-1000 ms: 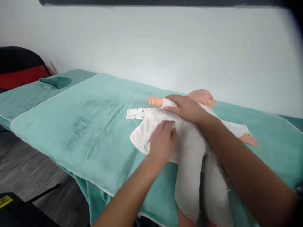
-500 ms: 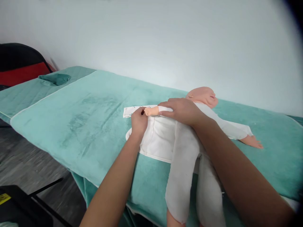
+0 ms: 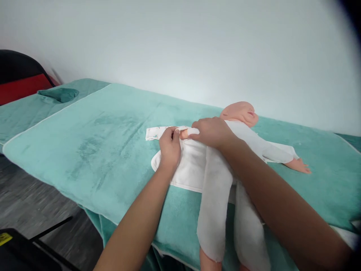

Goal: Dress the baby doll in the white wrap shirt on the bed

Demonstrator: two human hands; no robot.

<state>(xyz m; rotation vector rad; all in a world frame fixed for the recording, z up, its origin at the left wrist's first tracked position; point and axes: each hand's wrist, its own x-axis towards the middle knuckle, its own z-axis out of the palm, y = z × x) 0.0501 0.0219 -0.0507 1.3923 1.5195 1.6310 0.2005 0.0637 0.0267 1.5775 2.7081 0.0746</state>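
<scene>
A baby doll [image 3: 216, 203] with a white cloth body lies on its back, its head to the far side and its legs toward me. Beneath its side is spread a white baby shirt [image 3: 190, 169] with a patterned sleeve [image 3: 155, 133] pointing left. My left hand [image 3: 170, 148] pinches the sleeve opening, with the doll's hand partly inside it. My right hand [image 3: 213, 131] is closed round the doll's white cloth arm [image 3: 193, 131], just above the wrist. The doll's other arm [image 3: 282, 153] stretches out to the right, outside any sleeve.
A green padded bed [image 3: 70, 128] with a face hole [image 3: 59, 95] at its far left end stands against a white wall. Beyond that end is a black and red chair [image 3: 22, 86]. A black object with a yellow label [image 3: 5, 238] is on the lower left.
The doll's hand, bare before, has gone into the sleeve opening. My left hand has shifted slightly right, drawing the cloth over it. My right hand still holds the arm.
</scene>
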